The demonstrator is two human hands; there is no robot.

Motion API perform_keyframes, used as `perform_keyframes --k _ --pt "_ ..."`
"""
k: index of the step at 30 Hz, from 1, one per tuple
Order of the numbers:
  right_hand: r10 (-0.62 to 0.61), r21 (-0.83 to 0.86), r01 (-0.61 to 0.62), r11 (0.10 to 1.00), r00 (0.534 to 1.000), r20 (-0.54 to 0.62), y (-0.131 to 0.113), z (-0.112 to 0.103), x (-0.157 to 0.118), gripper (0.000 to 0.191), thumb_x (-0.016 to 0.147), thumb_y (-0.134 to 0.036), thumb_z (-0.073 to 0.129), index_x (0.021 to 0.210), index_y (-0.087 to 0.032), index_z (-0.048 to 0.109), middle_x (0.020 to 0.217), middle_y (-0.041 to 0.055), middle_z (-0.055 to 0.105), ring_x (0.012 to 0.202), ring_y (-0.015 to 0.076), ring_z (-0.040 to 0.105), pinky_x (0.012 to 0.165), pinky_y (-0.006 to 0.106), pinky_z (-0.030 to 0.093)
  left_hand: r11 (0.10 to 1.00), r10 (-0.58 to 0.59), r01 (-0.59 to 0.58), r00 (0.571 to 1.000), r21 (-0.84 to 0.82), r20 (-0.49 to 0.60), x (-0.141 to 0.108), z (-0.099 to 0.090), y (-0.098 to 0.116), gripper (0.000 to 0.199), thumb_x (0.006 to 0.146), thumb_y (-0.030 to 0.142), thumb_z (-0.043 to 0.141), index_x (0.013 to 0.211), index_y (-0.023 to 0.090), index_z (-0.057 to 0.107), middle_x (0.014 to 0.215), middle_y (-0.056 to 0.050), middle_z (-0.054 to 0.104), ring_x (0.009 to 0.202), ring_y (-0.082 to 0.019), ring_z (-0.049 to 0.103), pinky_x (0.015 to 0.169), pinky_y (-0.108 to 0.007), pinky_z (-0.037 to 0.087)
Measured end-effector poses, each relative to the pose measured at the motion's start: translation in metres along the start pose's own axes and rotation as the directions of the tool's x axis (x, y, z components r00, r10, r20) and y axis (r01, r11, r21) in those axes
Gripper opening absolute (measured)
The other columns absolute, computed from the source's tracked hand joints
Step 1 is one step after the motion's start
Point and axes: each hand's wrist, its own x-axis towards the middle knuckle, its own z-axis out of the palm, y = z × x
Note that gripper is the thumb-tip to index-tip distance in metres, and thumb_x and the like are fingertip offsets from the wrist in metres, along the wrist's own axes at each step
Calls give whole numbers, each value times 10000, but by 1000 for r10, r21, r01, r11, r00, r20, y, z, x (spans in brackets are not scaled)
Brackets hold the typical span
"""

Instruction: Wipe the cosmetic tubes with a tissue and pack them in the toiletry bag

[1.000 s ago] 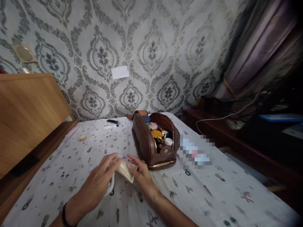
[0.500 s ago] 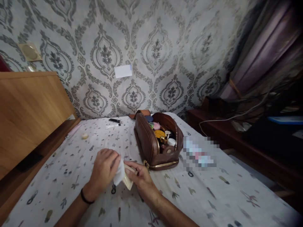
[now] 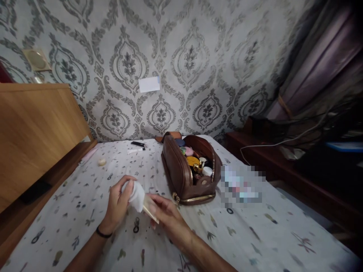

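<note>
Left hand [image 3: 120, 202], fingers closed around a crumpled white cloth [image 3: 136, 194], is left of the open brown bag [image 3: 181, 172]. Right hand [image 3: 168, 217] grips a flat cream item [image 3: 151, 212] in its fingers, nearer the viewer than the bag, beside the cloth.

Bag [image 3: 177, 170]: smooth brown leather-like surface with a soft sheen; zipper [image 3: 197, 198] metallic, gold-toned. Sheet [image 3: 124, 230]: printed cloth, matt, lightly creased. Panel [image 3: 42, 121]: wood-grained, smooth, faintly glossy. Curtain [image 3: 320, 64]: fabric with a satiny sheen. White piece [image 3: 136, 194] in the left hand [image 3: 120, 200]: soft, matt, cloth-like.
</note>
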Motion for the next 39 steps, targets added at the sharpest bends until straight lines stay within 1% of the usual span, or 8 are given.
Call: perform_keyframes --k 4,11,20,23,27,31,34,39 --pt "-126 -316 134 939 991 45 -1 -1 -4 516 645 -506 878 1076 -237 788 1011 43 691 888 208 587 784 309 449 999 44 -43 998 21 -53 1 0 2 463 963 556 425 778 190 638 611 14 552 577 -147 495 550 -248 402" --pt "-66 -306 93 947 993 97 1 -1 -5 533 730 -540 816 1158 -230 753 1073 67 723 992 254 634 905 369 463 972 -194 166 966 -164 -172 -4 12 -3 572 929 695 418 790 183 634 585 19 527 550 -150 492 506 -251 408" --pt "-71 -135 79 988 995 66 7 3 -2 502 683 -491 878 1084 -219 746 961 38 734 919 215 645 858 330 467 989 -62 69 997 -134 53 -17 16 3 541 927 651 493 1198 197 607 936 -47 677 762 -179 594 678 -271 479" --pt "-66 -128 78 989 993 96 7 5 -2 497 676 -489 884 1071 -219 747 968 30 720 910 199 637 860 314 465 991 -57 57 998 -124 11 -17 14 2 502 929 656 484 1081 198 623 831 -19 639 717 -169 565 631 -259 454" --pt "2 -138 24 990 982 189 8 6 -4 448 703 -482 871 1048 -220 757 895 3 685 835 155 607 788 266 459 987 -60 39 989 -159 -135 -11 9 -1 515 911 678 496 703 207 502 635 33 482 610 -134 466 566 -239 399" --pt "16 -140 13 990 978 207 9 6 -4 451 703 -466 878 1074 -242 753 907 -4 691 835 148 610 783 258 462 918 -260 162 935 -361 -240 -5 8 -6 510 854 672 595 675 204 498 628 46 491 601 -123 450 575 -233 401" --pt "-30 -123 49 991 987 155 6 6 -3 437 735 -483 853 1090 -251 748 988 16 721 946 183 639 883 297 466 838 -344 234 928 -493 -144 -6 12 -10 506 828 682 617 705 192 591 654 21 580 625 -139 518 604 -246 439" --pt "-84 -124 99 987 989 123 0 4 -1 391 769 -477 827 1084 -260 748 1062 30 742 1027 214 659 997 351 442 809 -239 300 953 -505 184 -19 23 -17 456 771 618 734 880 175 713 794 -49 699 779 -204 639 748 -297 521"
